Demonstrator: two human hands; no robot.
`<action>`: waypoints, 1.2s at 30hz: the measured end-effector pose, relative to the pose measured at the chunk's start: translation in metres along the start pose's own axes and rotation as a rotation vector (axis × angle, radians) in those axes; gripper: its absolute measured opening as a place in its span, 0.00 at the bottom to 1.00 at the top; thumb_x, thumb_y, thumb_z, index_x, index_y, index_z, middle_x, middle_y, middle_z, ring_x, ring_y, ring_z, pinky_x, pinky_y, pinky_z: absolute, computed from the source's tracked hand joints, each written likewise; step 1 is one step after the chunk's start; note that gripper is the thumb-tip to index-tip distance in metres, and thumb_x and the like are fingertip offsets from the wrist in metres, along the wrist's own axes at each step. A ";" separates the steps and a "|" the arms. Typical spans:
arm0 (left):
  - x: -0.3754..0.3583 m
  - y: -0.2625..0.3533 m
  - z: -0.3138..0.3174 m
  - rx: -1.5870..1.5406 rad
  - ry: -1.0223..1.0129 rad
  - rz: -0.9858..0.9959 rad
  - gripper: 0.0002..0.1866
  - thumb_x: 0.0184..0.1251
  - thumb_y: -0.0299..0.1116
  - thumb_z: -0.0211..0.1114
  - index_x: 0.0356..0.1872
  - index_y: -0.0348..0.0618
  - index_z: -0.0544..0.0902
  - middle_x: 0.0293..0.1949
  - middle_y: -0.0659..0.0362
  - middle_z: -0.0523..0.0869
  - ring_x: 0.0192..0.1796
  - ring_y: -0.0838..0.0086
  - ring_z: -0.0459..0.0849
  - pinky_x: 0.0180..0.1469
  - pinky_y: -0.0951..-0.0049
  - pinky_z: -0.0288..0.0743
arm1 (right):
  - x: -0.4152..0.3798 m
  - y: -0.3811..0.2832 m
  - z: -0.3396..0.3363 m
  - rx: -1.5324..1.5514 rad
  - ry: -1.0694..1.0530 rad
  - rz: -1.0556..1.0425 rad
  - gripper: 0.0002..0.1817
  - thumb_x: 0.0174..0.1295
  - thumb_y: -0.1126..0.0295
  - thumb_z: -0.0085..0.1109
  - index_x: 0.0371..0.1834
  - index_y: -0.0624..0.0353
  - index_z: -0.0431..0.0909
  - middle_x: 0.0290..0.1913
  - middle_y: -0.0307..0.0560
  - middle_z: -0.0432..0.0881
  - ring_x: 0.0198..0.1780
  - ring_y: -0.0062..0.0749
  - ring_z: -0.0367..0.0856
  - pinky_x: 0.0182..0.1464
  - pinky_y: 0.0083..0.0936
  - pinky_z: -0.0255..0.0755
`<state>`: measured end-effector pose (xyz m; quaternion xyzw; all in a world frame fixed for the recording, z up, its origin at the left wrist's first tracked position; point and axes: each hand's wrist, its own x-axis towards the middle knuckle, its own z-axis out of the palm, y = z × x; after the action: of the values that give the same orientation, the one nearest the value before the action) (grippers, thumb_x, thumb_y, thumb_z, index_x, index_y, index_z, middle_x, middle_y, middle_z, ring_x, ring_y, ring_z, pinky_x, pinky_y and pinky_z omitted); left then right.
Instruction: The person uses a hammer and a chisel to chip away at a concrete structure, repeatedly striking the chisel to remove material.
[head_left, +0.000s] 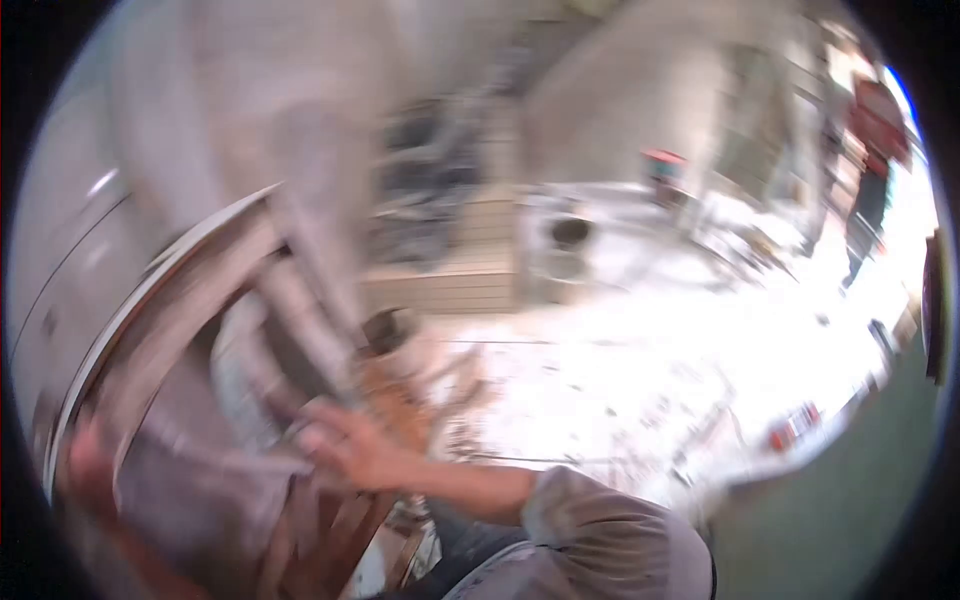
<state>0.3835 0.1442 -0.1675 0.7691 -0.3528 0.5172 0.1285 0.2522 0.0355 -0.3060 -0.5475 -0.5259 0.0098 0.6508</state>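
Motion blur smears much of the view. My right hand [350,445] reaches in from a grey sleeve [620,530], its fingers stretched out and apart. Those fingertips overlap the edge of a brownish-grey surface [210,490], near a pale curved piece [240,370]. My left hand [92,465] is at the far left, beside a curved pale rim [120,290]; its fingers are smeared by motion. Just beyond my right hand stands a pale bucket or pot [400,345] with a dark opening.
Beige boxes or steps [440,290] stand ahead, with dark bundled material [430,180] on them. A bucket [568,265] and a red-topped can [664,175] stand farther off. Debris litters the bright floor [600,390]. A person [875,150] is at the far right.
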 end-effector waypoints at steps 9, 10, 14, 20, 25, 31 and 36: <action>-0.025 0.097 0.130 -0.430 -0.049 -0.057 0.10 0.48 0.35 0.69 0.29 0.41 0.82 0.27 0.54 0.83 0.31 0.64 0.82 0.35 0.65 0.74 | -0.093 0.069 -0.021 0.054 0.051 0.082 0.19 0.57 0.61 0.60 0.42 0.66 0.74 0.22 0.49 0.66 0.26 0.25 0.64 0.30 0.30 0.63; -0.029 0.101 0.125 -0.427 -0.044 -0.076 0.10 0.48 0.35 0.69 0.29 0.41 0.82 0.27 0.53 0.83 0.31 0.64 0.82 0.34 0.65 0.74 | -0.101 0.075 -0.022 0.041 0.006 0.078 0.18 0.55 0.63 0.61 0.41 0.66 0.74 0.22 0.49 0.66 0.26 0.25 0.65 0.30 0.29 0.63; -0.060 0.107 0.081 -0.347 -0.024 -0.178 0.10 0.47 0.35 0.69 0.28 0.41 0.82 0.27 0.53 0.82 0.30 0.63 0.82 0.34 0.65 0.74 | -0.133 0.086 -0.023 0.044 -0.009 0.202 0.16 0.46 0.66 0.61 0.34 0.67 0.74 0.25 0.55 0.73 0.27 0.34 0.74 0.33 0.31 0.68; -0.109 0.123 0.020 -0.220 -0.022 -0.318 0.09 0.47 0.35 0.70 0.27 0.42 0.82 0.26 0.52 0.81 0.30 0.62 0.81 0.33 0.64 0.74 | -0.153 0.090 -0.021 0.016 0.006 0.353 0.16 0.48 0.64 0.63 0.33 0.66 0.75 0.25 0.56 0.75 0.28 0.30 0.73 0.32 0.31 0.68; -0.158 0.134 -0.031 -0.094 -0.010 -0.450 0.09 0.47 0.35 0.70 0.25 0.42 0.82 0.25 0.52 0.81 0.29 0.61 0.81 0.32 0.64 0.73 | -0.148 0.084 -0.022 0.005 -0.008 0.336 0.14 0.51 0.68 0.61 0.37 0.65 0.76 0.25 0.52 0.76 0.28 0.23 0.72 0.33 0.28 0.69; -0.229 0.137 -0.088 0.061 0.003 -0.635 0.08 0.46 0.36 0.70 0.24 0.43 0.82 0.24 0.51 0.80 0.28 0.61 0.81 0.31 0.64 0.73 | -0.121 0.063 -0.038 0.016 0.003 0.445 0.14 0.52 0.68 0.64 0.38 0.65 0.77 0.27 0.49 0.79 0.31 0.21 0.73 0.36 0.27 0.71; -0.343 0.186 -0.110 -0.066 -0.262 -1.487 0.22 0.50 0.41 0.71 0.41 0.35 0.80 0.35 0.47 0.82 0.38 0.61 0.82 0.43 0.63 0.73 | -0.121 0.139 -0.068 -0.183 -0.014 0.546 0.16 0.55 0.67 0.63 0.43 0.65 0.79 0.36 0.53 0.84 0.36 0.29 0.80 0.42 0.32 0.73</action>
<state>0.1064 0.2132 -0.4550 0.8555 0.2314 0.1874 0.4236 0.3238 -0.0284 -0.4773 -0.7253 -0.3623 0.1411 0.5682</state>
